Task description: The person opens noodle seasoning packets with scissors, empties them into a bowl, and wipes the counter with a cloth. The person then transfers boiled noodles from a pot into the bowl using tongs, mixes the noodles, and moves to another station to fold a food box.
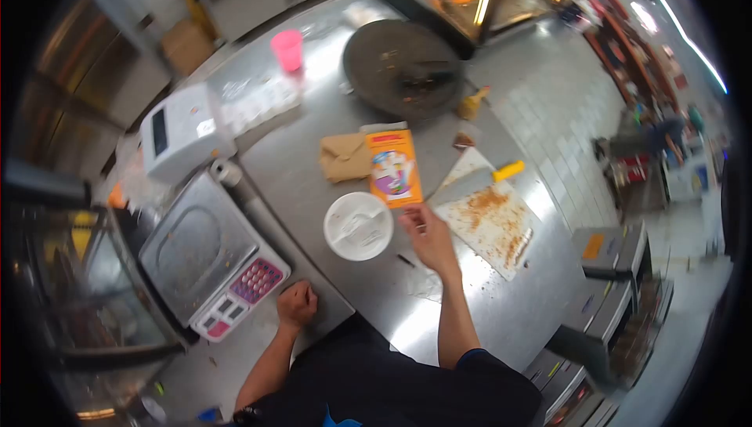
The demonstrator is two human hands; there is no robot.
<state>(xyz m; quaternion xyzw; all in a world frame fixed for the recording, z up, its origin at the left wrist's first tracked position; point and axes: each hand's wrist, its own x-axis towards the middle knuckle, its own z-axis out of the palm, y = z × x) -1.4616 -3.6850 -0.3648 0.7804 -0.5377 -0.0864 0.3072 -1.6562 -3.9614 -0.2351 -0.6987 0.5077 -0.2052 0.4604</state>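
My right hand [429, 240] is over the steel table, fingers loosely curled with gaps between them; nothing shows in its grasp. Its fingertips lie by the near corner of an orange printed packet [394, 168]; whether they touch it I cannot tell. Left of that hand stands a white round tub [337, 243] with pale plastic pieces, perhaps wrapped cutlery, on top. A folded brown paper bag [342, 158] sits beside the packet. My left hand [298, 304] is closed in a fist near the keypad of a weighing scale [207, 251], with nothing visible in it.
Right of my right hand, a white cutting board [509, 227] holds brown crumbs and a yellow-handled knife [508, 171]. A round dark chopping block [401, 66], a pink cup [287, 49] and a white printer-like machine [184, 133] stand farther back. Another person [654, 139] works at far right.
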